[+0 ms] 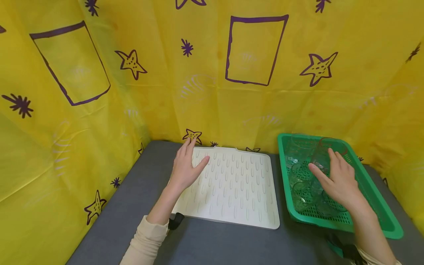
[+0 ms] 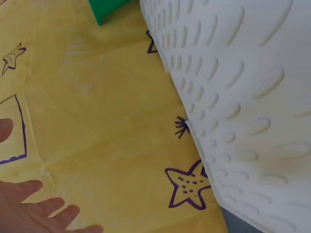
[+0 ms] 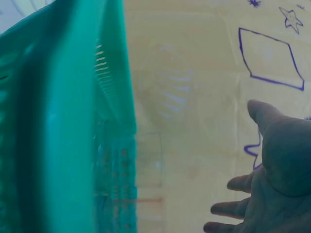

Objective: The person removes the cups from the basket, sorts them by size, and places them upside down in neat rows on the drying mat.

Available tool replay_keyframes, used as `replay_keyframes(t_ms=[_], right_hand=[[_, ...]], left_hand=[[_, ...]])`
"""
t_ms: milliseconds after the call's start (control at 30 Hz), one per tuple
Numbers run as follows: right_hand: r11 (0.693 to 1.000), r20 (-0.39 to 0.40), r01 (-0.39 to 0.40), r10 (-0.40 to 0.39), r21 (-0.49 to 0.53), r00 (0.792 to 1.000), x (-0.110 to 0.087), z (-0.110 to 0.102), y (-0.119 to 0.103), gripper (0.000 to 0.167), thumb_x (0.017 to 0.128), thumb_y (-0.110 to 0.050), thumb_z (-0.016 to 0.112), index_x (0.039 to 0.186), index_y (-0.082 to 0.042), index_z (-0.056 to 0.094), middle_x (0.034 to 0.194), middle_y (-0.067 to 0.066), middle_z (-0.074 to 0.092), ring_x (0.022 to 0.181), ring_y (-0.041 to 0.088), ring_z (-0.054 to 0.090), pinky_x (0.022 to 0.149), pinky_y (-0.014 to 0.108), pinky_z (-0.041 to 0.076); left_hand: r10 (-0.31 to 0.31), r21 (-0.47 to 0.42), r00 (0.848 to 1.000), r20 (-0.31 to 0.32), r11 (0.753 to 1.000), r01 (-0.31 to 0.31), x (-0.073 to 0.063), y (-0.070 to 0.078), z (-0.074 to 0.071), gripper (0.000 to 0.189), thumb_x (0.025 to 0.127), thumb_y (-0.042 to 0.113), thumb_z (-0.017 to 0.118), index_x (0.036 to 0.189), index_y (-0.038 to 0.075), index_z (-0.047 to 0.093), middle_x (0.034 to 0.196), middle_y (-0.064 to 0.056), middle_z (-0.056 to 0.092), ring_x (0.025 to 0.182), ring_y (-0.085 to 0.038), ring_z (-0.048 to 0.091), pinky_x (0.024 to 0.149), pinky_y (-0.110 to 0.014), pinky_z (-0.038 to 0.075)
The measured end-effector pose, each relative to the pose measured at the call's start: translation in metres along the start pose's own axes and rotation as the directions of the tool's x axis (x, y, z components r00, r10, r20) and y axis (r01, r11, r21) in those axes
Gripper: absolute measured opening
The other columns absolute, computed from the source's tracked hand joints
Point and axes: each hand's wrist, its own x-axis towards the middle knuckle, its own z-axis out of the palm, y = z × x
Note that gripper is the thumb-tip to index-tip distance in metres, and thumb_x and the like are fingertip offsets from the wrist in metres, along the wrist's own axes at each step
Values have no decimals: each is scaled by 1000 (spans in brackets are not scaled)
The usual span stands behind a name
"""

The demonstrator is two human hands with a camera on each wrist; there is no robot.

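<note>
My left hand (image 1: pixel 186 167) is raised over the left part of a white ridged drying mat (image 1: pixel 232 184), fingers extended and thumb apart, holding nothing. In the left wrist view its fingers (image 2: pixel 48 206) show at the lower left, away from the mat. My right hand (image 1: pixel 339 178) hovers over a green plastic basket (image 1: pixel 381 213), fingers spread and no object in its grasp. Several clear drinking glasses stand in the basket, among them a tall glass (image 1: pixel 296 151) at the back left and a shorter glass (image 1: pixel 301 197) nearer the front. The hand partly hides a reddish-rimmed glass (image 1: pixel 344 147).
A grey table (image 1: pixel 139 221) carries the mat and, to its right, the basket. Behind and at both sides hangs a yellow curtain (image 1: pixel 159 103) with purple star drawings, close to the table's back edge. The basket's raised rim (image 1: pixel 284 176) borders the glasses.
</note>
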Motion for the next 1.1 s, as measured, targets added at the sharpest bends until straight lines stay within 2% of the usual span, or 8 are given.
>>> replay_keyframes(t_ms=[100, 200, 300, 500, 600, 800, 967, 1100], right_hand=[[998, -18, 40, -40, 38, 999, -3, 0, 9, 85, 101, -39, 48, 151, 9, -1, 147, 46, 5, 133, 64, 5, 99, 78, 2], [997, -26, 41, -39, 60, 999, -8, 0, 19, 84, 101, -36, 50, 150, 12, 2, 147, 46, 8, 133, 64, 7, 100, 77, 4], [998, -32, 12, -10, 67, 999, -13, -1, 27, 84, 100, -36, 52, 150, 11, 4, 148, 44, 9, 132, 65, 7, 96, 78, 8], [1000, -54, -15, 16, 12, 998, -21, -1, 43, 84, 98, -36, 56, 146, 18, 13, 139, 49, 21, 124, 66, 18, 92, 76, 11], [999, -53, -28, 26, -40, 998, -26, 0, 50, 86, 96, -38, 59, 142, 22, 19, 133, 50, 28, 118, 65, 24, 88, 73, 14], [993, -23, -42, 40, -114, 999, -33, 3, 63, 93, 89, -43, 68, 135, 26, 27, 124, 50, 34, 110, 63, 30, 82, 69, 22], [988, 83, -80, 91, -129, 992, -37, 2, 70, 101, 86, -47, 70, 135, 28, 24, 125, 52, 29, 110, 64, 27, 83, 70, 26], [984, 161, -109, 131, -143, 978, -38, 2, 74, 105, 84, -49, 71, 135, 29, 22, 126, 54, 27, 110, 65, 28, 84, 73, 30]], left_hand=[[0, -139, 1000, -17, 990, -2, -2, 0, 1, 73, 92, 43, 63, 151, 13, 33, 155, -10, 30, 140, -31, 29, 108, -60, 27], [-15, -281, 999, -28, 960, 7, -4, -1, 3, 67, 92, 33, 67, 149, 13, 38, 149, -11, 40, 135, -28, 38, 107, -55, 32], [-47, -422, 999, -22, 906, 33, -7, -1, 6, 63, 92, 26, 69, 146, 12, 41, 146, -12, 44, 132, -28, 43, 107, -54, 34], [-104, -627, 993, 48, 771, 111, -14, -3, 9, 60, 91, 18, 70, 144, 9, 43, 144, -11, 45, 131, -32, 44, 106, -52, 36], [-114, -674, 989, 99, 723, 151, -17, -6, 10, 57, 91, 14, 69, 143, 9, 45, 142, -11, 47, 130, -33, 46, 104, -48, 40], [-130, -693, 975, 181, 687, 220, -26, -10, 12, 57, 91, 12, 69, 142, 11, 45, 139, -9, 50, 126, -33, 50, 99, -41, 46], [-142, -715, 960, 243, 642, 276, -33, -11, 13, 55, 91, 12, 68, 141, 12, 47, 137, -9, 51, 125, -32, 51, 98, -38, 47], [-137, -727, 952, 275, 619, 299, -37, -11, 15, 52, 91, 11, 68, 139, 12, 48, 136, -11, 52, 121, -29, 54, 98, -37, 47]])
